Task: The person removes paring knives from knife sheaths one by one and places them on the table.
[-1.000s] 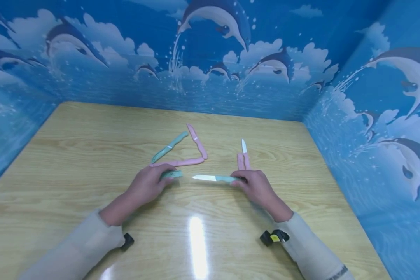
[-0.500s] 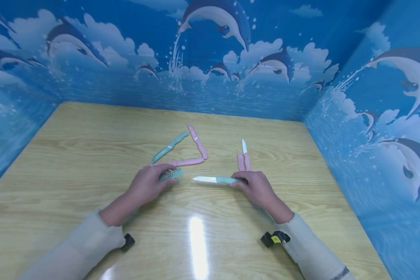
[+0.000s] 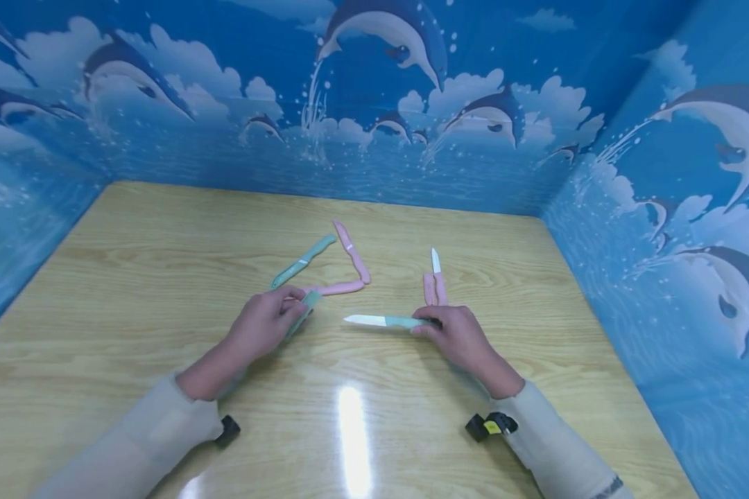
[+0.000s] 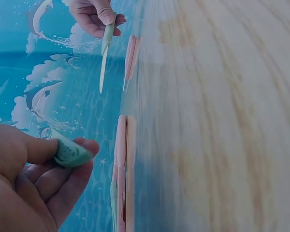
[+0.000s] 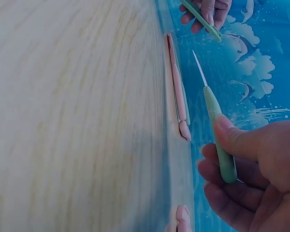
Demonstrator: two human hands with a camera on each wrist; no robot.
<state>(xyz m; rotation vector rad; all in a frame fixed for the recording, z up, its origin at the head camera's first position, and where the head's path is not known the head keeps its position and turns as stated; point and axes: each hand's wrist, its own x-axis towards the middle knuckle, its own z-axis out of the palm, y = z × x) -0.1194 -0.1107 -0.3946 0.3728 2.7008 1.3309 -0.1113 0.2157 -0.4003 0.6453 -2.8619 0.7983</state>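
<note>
My left hand [image 3: 263,324] pinches a green knife sheath [image 3: 310,301] between thumb and fingers, above the table. The left wrist view shows one end of this sheath [image 4: 72,155], slightly blurred. My right hand [image 3: 460,334] grips the handle of a green paring knife [image 3: 399,321]. Its bare white blade points left toward the sheath, with a gap between them. In the right wrist view, the thumb presses along the knife handle [image 5: 213,106]. Just beyond the right hand lie a pink knife [image 3: 440,283] with its blade bare and a pink sheath [image 3: 428,287] beside it.
Beyond the left hand, a green sheathed knife [image 3: 302,263] and two pink ones, the upright-lying knife [image 3: 353,255] and the crosswise knife [image 3: 340,287], form a rough triangle. The left hand partly covers the crosswise one. Dolphin-print walls [image 3: 362,166] border the wooden table [image 3: 412,430].
The left hand has turned the green sheath, so its far end now tilts up and away instead of pointing right at the blade. The right hand and knife have hardly moved.
</note>
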